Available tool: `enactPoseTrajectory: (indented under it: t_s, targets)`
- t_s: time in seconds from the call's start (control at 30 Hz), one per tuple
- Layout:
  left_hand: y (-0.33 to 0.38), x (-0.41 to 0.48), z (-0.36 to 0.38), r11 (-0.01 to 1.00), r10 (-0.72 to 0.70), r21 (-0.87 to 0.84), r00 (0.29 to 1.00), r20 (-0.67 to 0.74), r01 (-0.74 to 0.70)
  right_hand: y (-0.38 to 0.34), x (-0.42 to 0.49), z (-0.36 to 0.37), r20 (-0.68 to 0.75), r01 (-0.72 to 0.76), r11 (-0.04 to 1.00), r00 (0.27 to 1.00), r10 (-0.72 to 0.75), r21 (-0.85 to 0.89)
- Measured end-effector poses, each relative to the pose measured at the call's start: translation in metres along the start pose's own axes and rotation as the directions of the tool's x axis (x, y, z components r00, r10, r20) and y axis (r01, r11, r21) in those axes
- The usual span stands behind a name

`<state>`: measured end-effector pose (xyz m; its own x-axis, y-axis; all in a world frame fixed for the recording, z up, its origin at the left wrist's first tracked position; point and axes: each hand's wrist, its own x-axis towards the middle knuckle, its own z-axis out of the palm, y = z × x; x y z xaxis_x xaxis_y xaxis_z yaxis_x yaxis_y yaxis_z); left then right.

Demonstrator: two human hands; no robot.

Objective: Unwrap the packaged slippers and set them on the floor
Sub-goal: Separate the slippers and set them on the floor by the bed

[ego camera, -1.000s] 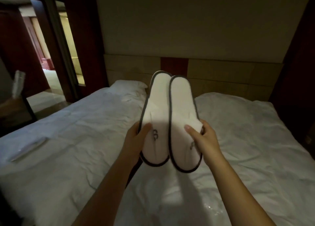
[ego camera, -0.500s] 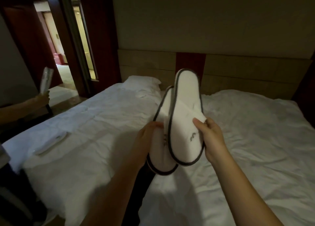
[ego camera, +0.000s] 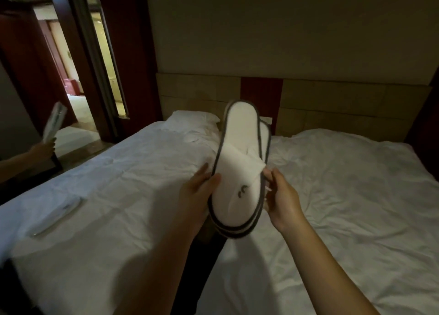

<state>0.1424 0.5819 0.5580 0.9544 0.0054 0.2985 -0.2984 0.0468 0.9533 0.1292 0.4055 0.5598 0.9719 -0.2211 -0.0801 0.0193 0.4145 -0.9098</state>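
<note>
Since half a second ago, both white slippers [ego camera: 240, 169] have slid into one stack, the front one now covering nearly all of the other. They stand heel-up, held in the air above the gap between two white beds [ego camera: 344, 196]. At 9 o'clock of the stack, the left hand [ego camera: 197, 191] clasps its edge, thumb on top. At 3 o'clock, the right hand [ego camera: 282, 196] pinches the strap edge with thumb and fingertips.
</note>
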Motion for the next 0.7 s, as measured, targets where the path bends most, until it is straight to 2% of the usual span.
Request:
enactPoseTrajectory:
  t_s: [0.07,0.13,0.2,0.33,0.47,0.7]
  targets:
    - [-0.005,0.012,-0.019,0.999,-0.03,-0.018,0.996,-0.081,0.029,0.002,0.008,-0.002,-0.061,0.097,0.991,0.993,-0.103,-0.098]
    - [-0.015,0.029,-0.044,0.997,-0.07,0.036,0.993,-0.098,0.073,0.005,0.016,-0.006,-0.118,0.219,0.96,0.963,-0.241,-0.177]
    - [-0.026,0.047,-0.068,0.994,-0.097,0.043,0.992,-0.083,0.101,0.01,0.025,-0.006,-0.158,0.265,0.945,0.942,-0.296,-0.191]
    - [-0.05,0.072,-0.102,0.99,-0.089,0.107,0.996,0.021,0.087,0.031,0.035,0.028,-0.166,0.234,0.959,0.951,-0.26,-0.161]
    - [-0.091,0.097,-0.152,0.982,-0.158,0.123,0.983,0.099,0.145,0.077,0.044,0.074,-0.216,0.196,0.967,0.949,-0.229,-0.164]
    - [-0.172,0.107,-0.238,0.911,-0.411,0.099,0.901,0.137,0.4,0.181,0.052,0.125,-0.283,0.014,0.985,0.957,-0.063,-0.172]
